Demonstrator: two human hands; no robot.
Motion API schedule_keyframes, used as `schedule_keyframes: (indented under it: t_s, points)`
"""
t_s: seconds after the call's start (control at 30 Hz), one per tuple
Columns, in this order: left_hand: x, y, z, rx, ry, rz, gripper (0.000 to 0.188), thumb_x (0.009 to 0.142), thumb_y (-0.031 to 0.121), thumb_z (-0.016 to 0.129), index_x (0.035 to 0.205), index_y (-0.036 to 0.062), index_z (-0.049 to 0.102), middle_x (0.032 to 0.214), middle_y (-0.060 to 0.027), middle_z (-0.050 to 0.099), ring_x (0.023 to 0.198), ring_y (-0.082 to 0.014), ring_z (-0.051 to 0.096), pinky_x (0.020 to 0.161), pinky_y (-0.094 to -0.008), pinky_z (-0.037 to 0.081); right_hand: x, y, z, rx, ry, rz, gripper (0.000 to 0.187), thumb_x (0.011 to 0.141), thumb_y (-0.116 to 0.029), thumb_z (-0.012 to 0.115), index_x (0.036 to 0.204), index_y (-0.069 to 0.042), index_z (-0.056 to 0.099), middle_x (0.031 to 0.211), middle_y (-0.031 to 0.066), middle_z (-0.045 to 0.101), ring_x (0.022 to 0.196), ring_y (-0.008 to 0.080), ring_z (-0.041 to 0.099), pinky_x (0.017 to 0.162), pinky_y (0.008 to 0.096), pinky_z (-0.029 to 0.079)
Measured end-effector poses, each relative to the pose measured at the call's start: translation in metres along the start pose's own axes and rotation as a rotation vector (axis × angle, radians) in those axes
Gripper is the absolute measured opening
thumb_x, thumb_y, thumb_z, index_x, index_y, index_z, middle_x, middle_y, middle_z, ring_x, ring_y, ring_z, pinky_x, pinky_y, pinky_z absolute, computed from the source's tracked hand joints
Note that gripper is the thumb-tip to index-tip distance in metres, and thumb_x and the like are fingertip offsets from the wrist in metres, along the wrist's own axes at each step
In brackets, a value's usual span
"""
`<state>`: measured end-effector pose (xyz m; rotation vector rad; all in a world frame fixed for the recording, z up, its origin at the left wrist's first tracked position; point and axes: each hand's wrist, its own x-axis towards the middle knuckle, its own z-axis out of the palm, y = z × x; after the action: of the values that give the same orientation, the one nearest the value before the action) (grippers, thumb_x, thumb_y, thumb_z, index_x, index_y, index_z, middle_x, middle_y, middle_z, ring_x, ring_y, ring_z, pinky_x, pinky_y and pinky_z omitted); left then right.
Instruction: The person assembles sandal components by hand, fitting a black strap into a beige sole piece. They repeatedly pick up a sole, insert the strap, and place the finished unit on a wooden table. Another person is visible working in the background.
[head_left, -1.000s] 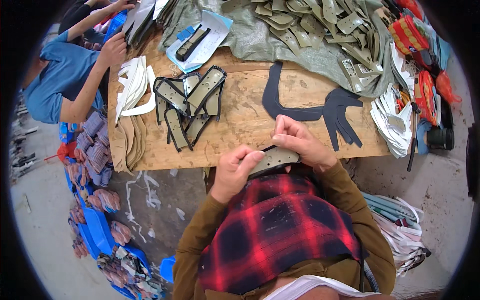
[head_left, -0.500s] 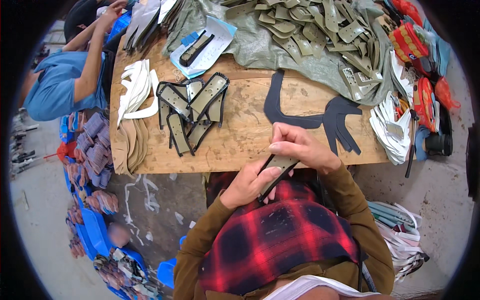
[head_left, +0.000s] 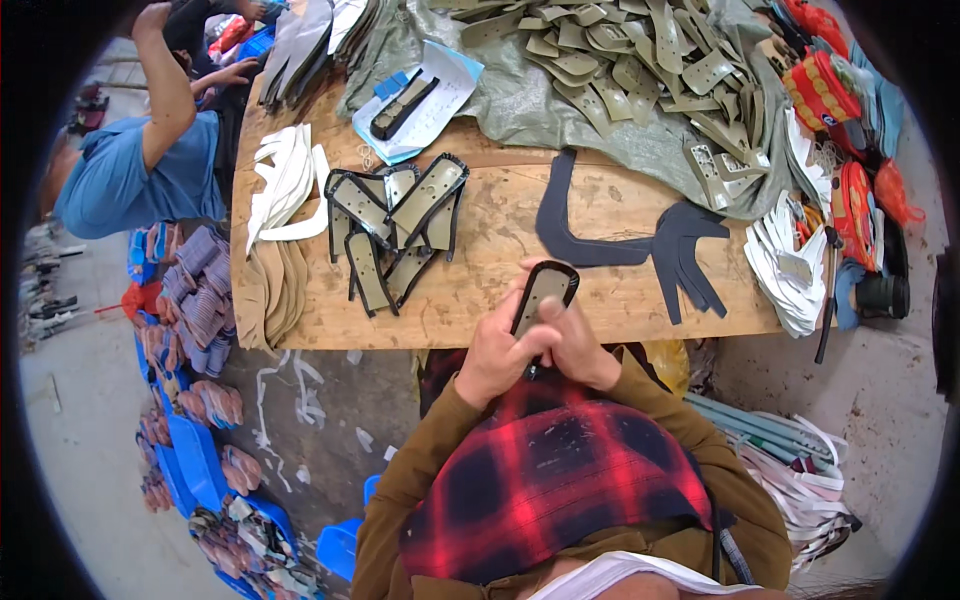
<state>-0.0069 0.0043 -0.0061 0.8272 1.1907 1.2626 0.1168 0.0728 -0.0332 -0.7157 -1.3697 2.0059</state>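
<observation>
Above my lap, at the table's near edge, I hold an olive plate with a black wrapped edge, its rounded end pointing up and away. My left hand wraps round the plate's left side, thumb across its lower part. My right hand presses against its right side, the thumb smeared by motion; both hands hide the lower end. Several similar black-edged plates lie in a loose pile on the table to the left. Beyond my hands is a dark L-shaped strip, beside a fan of dark strips.
Bare olive plates are heaped on a grey-green sheet at the back. White pieces and tan pieces lie at left, more white pieces at right. Another person works at left. Blue trays stand on the floor.
The plate has swung more upright, its rounded end now showing. My right hand has come down from its far end to its right side. The other person's arm has lifted.
</observation>
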Motion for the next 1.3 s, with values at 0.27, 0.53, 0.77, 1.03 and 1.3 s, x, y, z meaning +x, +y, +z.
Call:
schedule_keyframes:
  t_s: [0.27,0.53,0.77,1.03,1.3]
  points:
    - [0.0,0.003,-0.005,-0.569,-0.204,-0.351,0.04,0.079,0.015,0.075,0.112,0.0038,0.054,0.067,0.001,0.052,0.047,-0.0087,0.047,0.046,-0.0214,0.038,0.014,-0.035,-0.015,0.502,-0.207,0.107,0.062,0.099,-0.048,0.05,0.14,-0.003,0.038,0.119,0.016,0.058,0.112,0.0254,0.057,0.101,0.0379,0.042]
    - [-0.007,-0.002,-0.004,-0.555,-0.271,-0.481,0.027,0.101,0.03,0.048,0.103,0.0036,0.049,0.084,-0.0067,0.055,0.064,-0.0197,0.056,0.055,-0.0324,0.047,0.018,-0.033,-0.021,0.089,-0.058,0.079,0.016,0.101,-0.022,0.057,0.1,-0.006,0.053,0.087,-0.0041,0.052,0.075,0.0021,0.045,0.065,0.0192,0.041]
    - [-0.011,-0.003,-0.011,-0.635,-0.242,-0.509,0.024,0.098,0.023,0.053,0.109,0.0025,0.048,0.081,-0.0064,0.053,0.064,-0.0197,0.057,0.054,-0.0341,0.05,0.009,-0.041,-0.009,0.094,-0.13,0.342,0.03,0.093,-0.019,0.064,0.115,-0.005,0.048,0.092,0.0002,0.055,0.078,0.0036,0.05,0.064,0.0209,0.043]
    - [-0.009,-0.002,-0.013,-0.704,-0.197,-0.535,0.024,0.095,0.015,0.055,0.113,-0.0014,0.051,0.076,-0.0059,0.053,0.06,-0.0178,0.057,0.046,-0.0298,0.049,0.018,-0.021,-0.025,0.002,-0.099,0.253,0.029,0.102,-0.023,0.054,0.121,-0.001,0.054,0.09,-0.0024,0.06,0.079,0.0034,0.053,0.065,0.0201,0.045]
    - [-0.018,-0.009,-0.024,-0.655,-0.208,-0.496,0.033,0.087,0.012,0.067,0.114,0.0015,0.051,0.072,-0.0039,0.053,0.055,-0.0133,0.057,0.036,-0.0236,0.043,0.007,-0.017,-0.008,0.229,-0.227,0.406,0.059,0.094,-0.008,0.06,0.144,-0.005,0.031,0.117,0.0064,0.056,0.104,0.0115,0.054,0.089,0.0266,0.046]
